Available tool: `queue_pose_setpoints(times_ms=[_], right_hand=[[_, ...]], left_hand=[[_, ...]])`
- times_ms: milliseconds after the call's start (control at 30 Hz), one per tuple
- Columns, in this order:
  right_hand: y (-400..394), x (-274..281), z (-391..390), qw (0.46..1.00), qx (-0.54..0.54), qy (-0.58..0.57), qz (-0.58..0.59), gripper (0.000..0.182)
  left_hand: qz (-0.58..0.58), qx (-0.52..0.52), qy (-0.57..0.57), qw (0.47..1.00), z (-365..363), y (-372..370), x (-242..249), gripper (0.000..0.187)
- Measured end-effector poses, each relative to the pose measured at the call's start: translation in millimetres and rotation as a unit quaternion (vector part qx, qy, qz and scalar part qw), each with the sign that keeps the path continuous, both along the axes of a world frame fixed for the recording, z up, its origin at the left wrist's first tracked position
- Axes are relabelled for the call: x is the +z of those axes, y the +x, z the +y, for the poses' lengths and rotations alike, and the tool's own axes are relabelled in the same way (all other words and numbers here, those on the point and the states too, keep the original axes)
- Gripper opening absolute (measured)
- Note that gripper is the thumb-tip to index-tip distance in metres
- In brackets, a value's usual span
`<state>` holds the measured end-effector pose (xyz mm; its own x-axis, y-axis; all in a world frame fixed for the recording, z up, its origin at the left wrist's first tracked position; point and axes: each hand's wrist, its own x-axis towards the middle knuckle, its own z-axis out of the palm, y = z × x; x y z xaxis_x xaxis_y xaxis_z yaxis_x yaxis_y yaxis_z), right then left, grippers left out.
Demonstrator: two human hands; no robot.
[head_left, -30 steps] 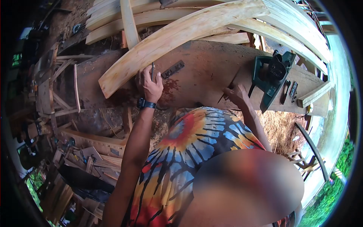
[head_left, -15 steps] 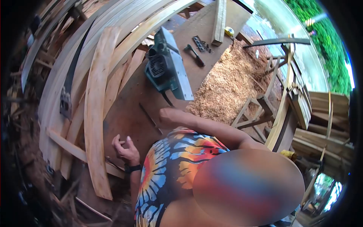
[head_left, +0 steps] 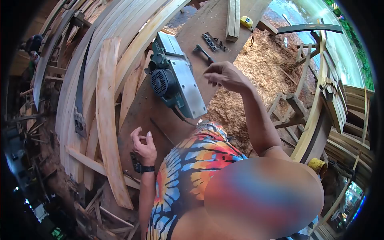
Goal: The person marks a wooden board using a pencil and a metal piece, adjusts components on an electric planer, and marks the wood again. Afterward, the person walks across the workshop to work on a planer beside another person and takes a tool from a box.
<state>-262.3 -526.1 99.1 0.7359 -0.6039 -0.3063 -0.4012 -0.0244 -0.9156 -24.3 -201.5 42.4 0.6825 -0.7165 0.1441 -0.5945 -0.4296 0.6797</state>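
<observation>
My right hand (head_left: 227, 76) is raised over the bench edge, fingers bent downward and loosely apart, with nothing visible in it. Just beyond its fingertips lies a small hand tool (head_left: 203, 53), its handle partly hidden by the hand. An electric planer (head_left: 185, 82) rests on the bench to the left of that hand, its metal sole facing up. My left hand (head_left: 144, 149), wearing a dark wristband, is held palm-up near the bench's near end. Its fingers are loosely curled, thumb apart, and no held object shows. A thin dark strip (head_left: 162, 131) lies nearby.
A dark slotted part (head_left: 209, 41) with small pieces, a yellow tape measure (head_left: 246, 21) and a wooden block (head_left: 233, 20) sit farther up the bench. Long boards (head_left: 107, 120) and a handsaw (head_left: 81, 116) lie left. Wood shavings (head_left: 256, 72) cover the ground at right.
My right hand has moved from low beside my body, up and forward to near the small hand tool. My left hand stays low with its fingers loosely curled. The view has shifted slightly.
</observation>
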Motion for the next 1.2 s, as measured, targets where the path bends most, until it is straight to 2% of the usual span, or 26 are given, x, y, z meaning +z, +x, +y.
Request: queue_pose_setpoints(times_ms=[67,167,233,300,400,433,467,600,667,700,767,800,867,900,933,1033,1067,1200], right_hand=[[10.8,-36.5,-11.7,0.99,-0.101,-0.067,0.069,0.03],[24.0,-78.9,-16.8,0.957,-0.176,-0.19,0.133,0.03],[30.5,-83.1,-22.4,0.931,-0.198,-0.273,0.14,0.027],[38.1,-110.9,-33.8,0.891,-0.22,-0.373,0.137,0.026],[50.1,-123.2,-46.7,0.889,-0.193,-0.386,0.152,0.028],[53.4,-124.9,-51.3,0.89,-0.185,-0.386,0.159,0.028],[55.1,-128.0,-56.1,0.892,-0.175,-0.382,0.17,0.033],[60.9,-129.4,-62.0,0.917,-0.218,-0.278,0.185,0.028],[59.8,-131.4,-58.6,0.933,-0.248,-0.209,0.155,0.021],[56.6,-122.7,-55.8,0.961,-0.242,-0.07,0.11,0.023],[49.7,-95.6,-47.0,0.954,-0.216,0.207,0.013,0.027],[52.0,-94.7,-36.3,0.947,-0.226,0.225,-0.02,0.033],[63.8,-104.9,-12.6,0.923,-0.301,0.206,-0.126,0.033],[67.0,-109.6,-1.2,0.906,-0.332,0.194,-0.177,0.033],[66.8,-110.1,6.4,0.925,-0.312,0.133,-0.17,0.03],[59.2,-106.8,30.2,0.945,-0.276,0.048,-0.168,0.033],[55.4,-114.7,35.5,0.961,-0.244,0.039,-0.127,0.037],[46.2,-105.5,53.9,0.969,-0.217,0.004,-0.12,0.052]], left_hand=[[0.021,-0.006,0.016,1.0,-18.5,-6.0,16.7,0.04],[0.018,-0.036,0.005,0.999,-55.4,-6.1,35.9,0.041],[0.024,-0.043,-0.002,0.999,-88.3,-5.6,53.4,0.044],[0.036,-0.054,-0.027,0.997,-121.7,-1.7,61.3,0.047],[0.018,-0.085,-0.068,0.994,-177.9,6.1,68.8,0.054],[-0.052,-0.097,-0.044,0.993,-195.4,7.3,74.4,0.061],[-0.031,-0.07,0.025,0.997,-212.8,6.1,80.9,0.064],[-0.028,-0.009,0.232,0.972,-266.1,8.3,72.7,0.082],[-0.023,0.013,0.259,0.966,-275.4,-7.1,71.7,0.084],[-0.019,0.024,0.274,0.961,-277.0,-14.4,72.1,0.085],[-0.022,-0.016,0.238,0.971,-275.5,-10.6,62.5,0.08],[-0.021,-0.044,0.215,0.975,-273.4,-1.6,53.4,0.078],[0.02,-0.091,0.173,0.98,-270.3,13.0,45.2,0.07],[0.021,-0.094,0.194,0.976,-267.4,9.5,48.4,0.069],[0.023,-0.095,0.213,0.972,-267.2,5.3,58.9,0.068],[0.005,-0.081,0.231,0.97,-262.4,-3.6,67.8,0.066],[-0.004,-0.077,0.23,0.97,-259.7,-4.8,65.7,0.067],[0.01,-0.081,0.222,0.972,-248.2,-16.4,76.6,0.069]])
